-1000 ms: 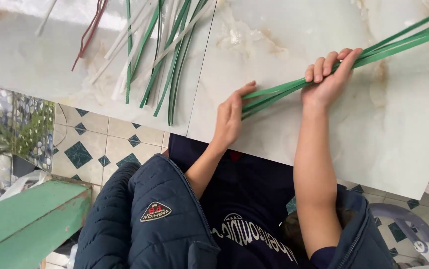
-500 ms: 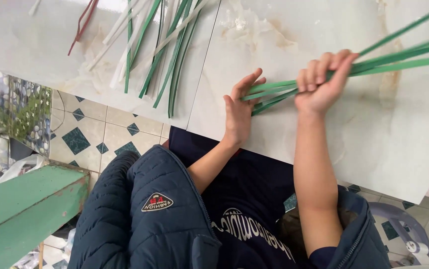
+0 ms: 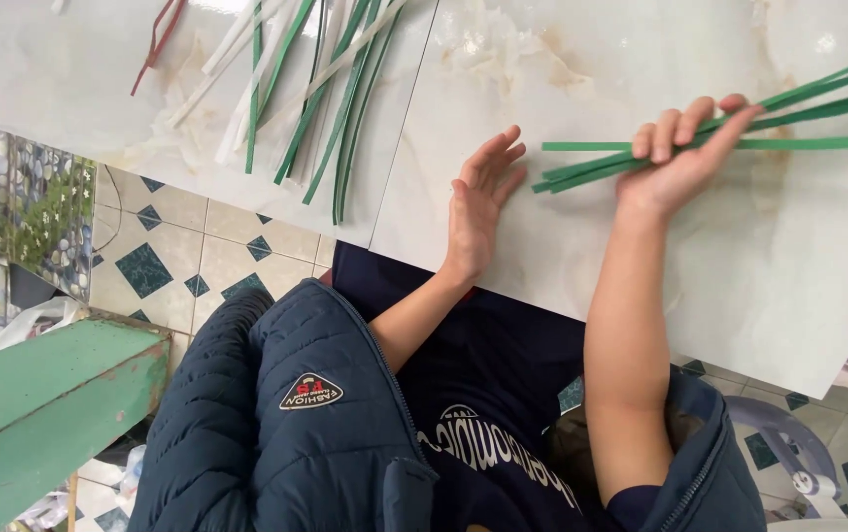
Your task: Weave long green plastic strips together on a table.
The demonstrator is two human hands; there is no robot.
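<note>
Several long green strips (image 3: 739,128) are held as a loose bundle in the right hand (image 3: 675,163), fingers curled over them, near the right side of the pale marble-patterned bench (image 3: 581,246). The left hand (image 3: 478,202) lies open and flat on the bench, just beside the strip ends, holding nothing. For a tidy bundle, the ends are best butted against that flat palm while the grip is kept light. More green and white strips (image 3: 315,89) lie well apart, farther left.

Shield-shaped dark patch (image 3: 309,392), red-white emblem, on navy jacket (image 3: 246,443) sleeve.
</note>
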